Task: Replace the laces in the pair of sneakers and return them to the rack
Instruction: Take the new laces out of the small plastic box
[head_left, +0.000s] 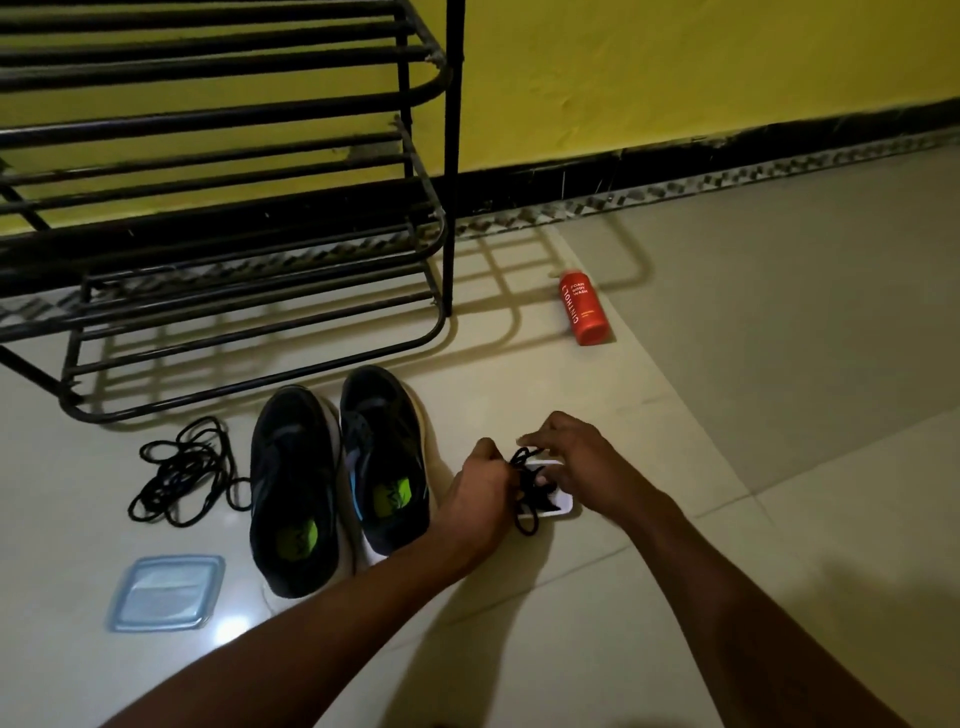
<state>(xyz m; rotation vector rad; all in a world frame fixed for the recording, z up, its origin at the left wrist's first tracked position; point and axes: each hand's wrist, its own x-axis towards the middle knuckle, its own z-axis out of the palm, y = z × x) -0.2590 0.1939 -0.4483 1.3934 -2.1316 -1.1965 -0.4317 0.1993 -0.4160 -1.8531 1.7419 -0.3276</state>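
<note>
Two black sneakers without laces stand side by side on the floor, the left one (291, 493) and the right one (387, 457), toes toward the black metal rack (249, 208). A loose pile of black laces (182, 470) lies to their left. Right of the sneakers sits a small white container (558, 501) holding a bundle of black laces (530, 491). My left hand (480, 486) and my right hand (576, 457) both pinch strands of that bundle over the container.
A translucent blue-rimmed lid (166, 592) lies on the floor near the left sneaker's heel. A red body-wash bottle (583, 307) lies on its side near the rack's right leg. A yellow wall with a black skirting runs behind.
</note>
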